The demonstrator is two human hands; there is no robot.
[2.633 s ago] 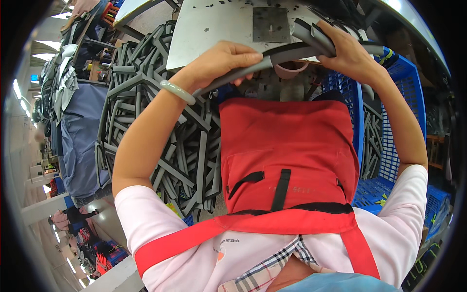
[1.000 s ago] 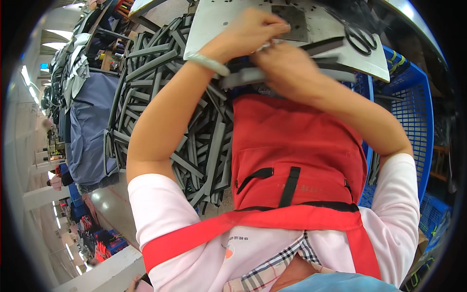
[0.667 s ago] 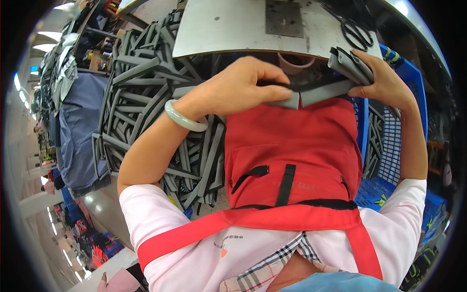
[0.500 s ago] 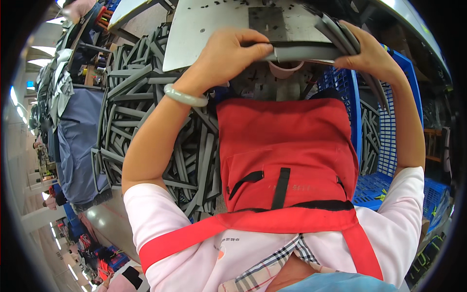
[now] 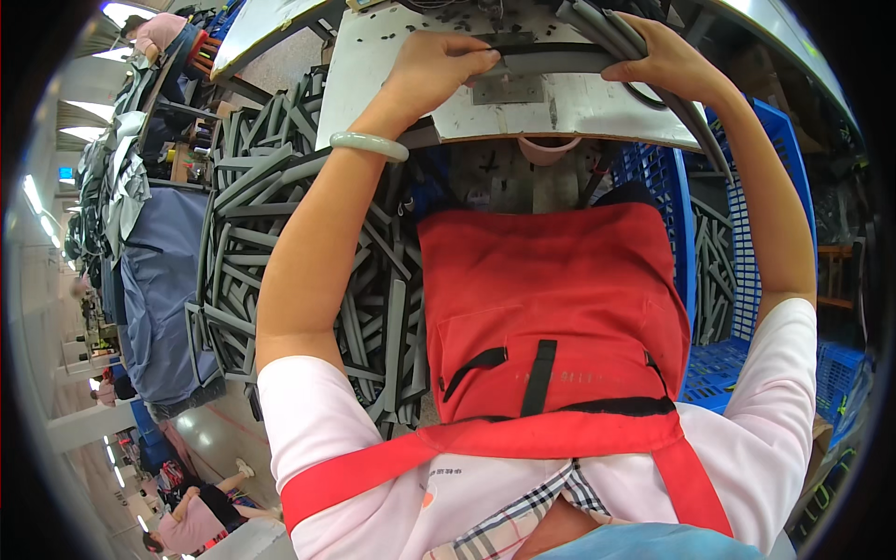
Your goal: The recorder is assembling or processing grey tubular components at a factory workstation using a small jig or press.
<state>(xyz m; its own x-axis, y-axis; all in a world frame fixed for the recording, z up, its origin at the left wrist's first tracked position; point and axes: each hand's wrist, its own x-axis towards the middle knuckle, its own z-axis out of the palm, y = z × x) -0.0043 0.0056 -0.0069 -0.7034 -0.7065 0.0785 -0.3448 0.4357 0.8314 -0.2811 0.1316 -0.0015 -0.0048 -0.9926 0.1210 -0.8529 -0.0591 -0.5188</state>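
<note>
Over the far part of the white worktable [image 5: 373,98], a grey strip [image 5: 560,63] stretches between my two hands. My left hand [image 5: 434,75] pinches its left end between thumb and fingers. Closed around its other end is my right hand [image 5: 667,58], which also grips several grey strips [image 5: 605,30] in a bundle. One of these hangs down in a curve past my right wrist. A flat metal plate [image 5: 509,90] is set in the tabletop just below the stretched strip. Small black scraps are scattered on the table.
A large heap of grey strips [image 5: 266,238] lies left of me. At my right stands a blue plastic crate [image 5: 801,187] with more strips inside. Under the table edge shows a pink bowl [image 5: 549,151]. My red apron [image 5: 560,299] covers my lap. Other people sit further left.
Both hands have moved away from me, carrying the strip from the table's front edge to above the metal plate. The bundle is still in my right hand.
</note>
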